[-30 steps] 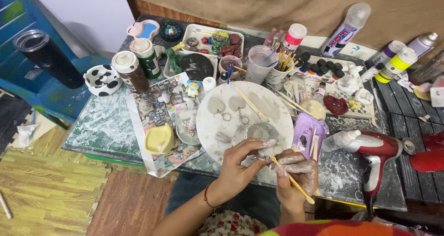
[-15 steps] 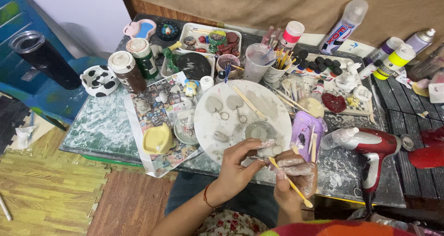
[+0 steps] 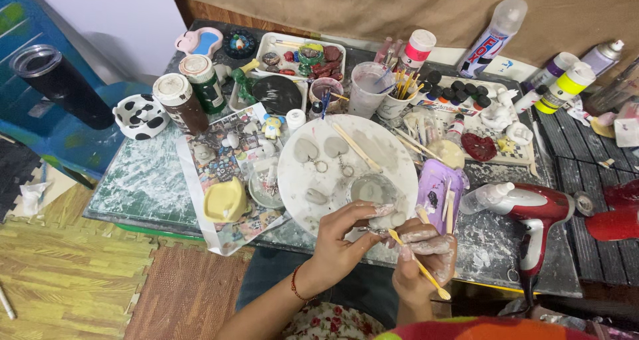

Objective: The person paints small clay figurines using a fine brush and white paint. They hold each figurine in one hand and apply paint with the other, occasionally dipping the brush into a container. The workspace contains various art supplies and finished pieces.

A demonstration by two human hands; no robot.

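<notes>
Hands barely moved | left hand [image 3: 343, 237] pinches small grey clay lump [image 3: 389, 217] steady | right hand [image 3: 426, 253] grips thin yellow stick [image 3: 419, 265] to shape it | desk [image 3: 146, 180] front edge

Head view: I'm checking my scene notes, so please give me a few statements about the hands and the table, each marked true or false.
1. The right hand holds a yellow stick tool. True.
2. The left hand rests flat on the floor mat. False: it is raised at the edge of the white plate, pinching a small clay piece.
3. The red hair dryer lies on the table to the right of the plate. True.
4. The white plate is bare. False: clay hearts and a wooden stick lie on it.
5. The cow-patterned dish sits near the table's left edge. True.
</notes>
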